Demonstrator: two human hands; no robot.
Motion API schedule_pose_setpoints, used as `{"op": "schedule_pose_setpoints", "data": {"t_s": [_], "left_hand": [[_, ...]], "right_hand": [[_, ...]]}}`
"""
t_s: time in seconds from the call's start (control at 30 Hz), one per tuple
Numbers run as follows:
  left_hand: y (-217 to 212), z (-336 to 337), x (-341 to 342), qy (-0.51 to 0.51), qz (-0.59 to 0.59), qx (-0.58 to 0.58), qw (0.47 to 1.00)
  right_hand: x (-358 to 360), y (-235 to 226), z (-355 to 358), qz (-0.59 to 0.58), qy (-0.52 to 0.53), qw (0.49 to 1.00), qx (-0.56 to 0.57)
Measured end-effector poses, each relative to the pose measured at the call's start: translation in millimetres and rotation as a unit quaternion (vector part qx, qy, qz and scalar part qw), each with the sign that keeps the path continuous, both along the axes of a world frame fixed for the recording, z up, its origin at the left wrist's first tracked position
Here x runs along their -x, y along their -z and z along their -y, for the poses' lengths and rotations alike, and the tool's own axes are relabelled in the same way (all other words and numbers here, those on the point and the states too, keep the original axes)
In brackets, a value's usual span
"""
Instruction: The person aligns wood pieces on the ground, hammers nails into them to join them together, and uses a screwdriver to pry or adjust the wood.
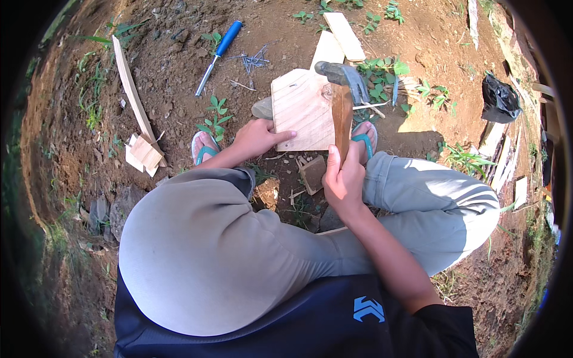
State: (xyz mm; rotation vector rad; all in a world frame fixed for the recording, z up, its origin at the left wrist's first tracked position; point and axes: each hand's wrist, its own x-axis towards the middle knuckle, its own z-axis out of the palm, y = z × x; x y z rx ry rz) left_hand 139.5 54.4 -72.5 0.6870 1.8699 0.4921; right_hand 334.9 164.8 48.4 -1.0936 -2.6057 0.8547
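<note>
My right hand (pixel 345 185) is wrapped round the wooden handle of a claw hammer (pixel 341 113), whose dark metal head is over the far right corner of a pale wooden board (pixel 303 110). At the board's near left edge, my left hand (pixel 259 138) grips it, thumb on top and fingers underneath, partly hidden. A small dark mark, perhaps a nail, shows near the board's far edge. Whether the hammer head touches the board I cannot tell. A grey stone (pixel 262 108) shows from under the board's left side.
Beyond the board lie a blue-handled screwdriver or chisel (pixel 219 56), a pile of nails (pixel 255 60) and wood pieces (pixel 345 37). A wood block (pixel 312 174) sits between my sandalled feet. Wood scraps (pixel 144 153) and a long strip (pixel 132 86) lie left; a black plastic bag (pixel 500 99) right.
</note>
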Motion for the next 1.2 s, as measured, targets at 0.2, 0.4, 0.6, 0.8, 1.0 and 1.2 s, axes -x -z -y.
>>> {"op": "schedule_pose_setpoints", "data": {"t_s": [0.2,0.4,0.6,0.8,1.0,1.2], "left_hand": [[10.1,4.8,1.9,-0.013,0.017,0.04,0.999],[12.8,5.4,-0.4,-0.034,0.015,0.024,0.999],[1.5,3.8,0.6,-0.054,0.013,0.011,0.998],[23.9,6.1,-2.1,-0.073,0.026,-0.024,0.997],[10.6,2.5,-0.1,-0.055,0.023,-0.023,0.998],[10.3,-0.1,1.6,-0.06,0.026,-0.029,0.997]], "right_hand": [[7.9,6.4,1.2,0.098,0.001,0.995,-0.018],[1.3,9.1,-0.8,0.028,0.055,0.997,0.05],[11.5,-0.9,6.1,0.081,-0.018,0.996,0.02],[16.8,-8.4,-2.4,0.194,0.025,0.977,0.084],[7.9,0.3,-2.6,0.013,0.05,0.998,0.034],[13.8,11.2,-6.1,0.122,-0.032,0.99,-0.055]]}}
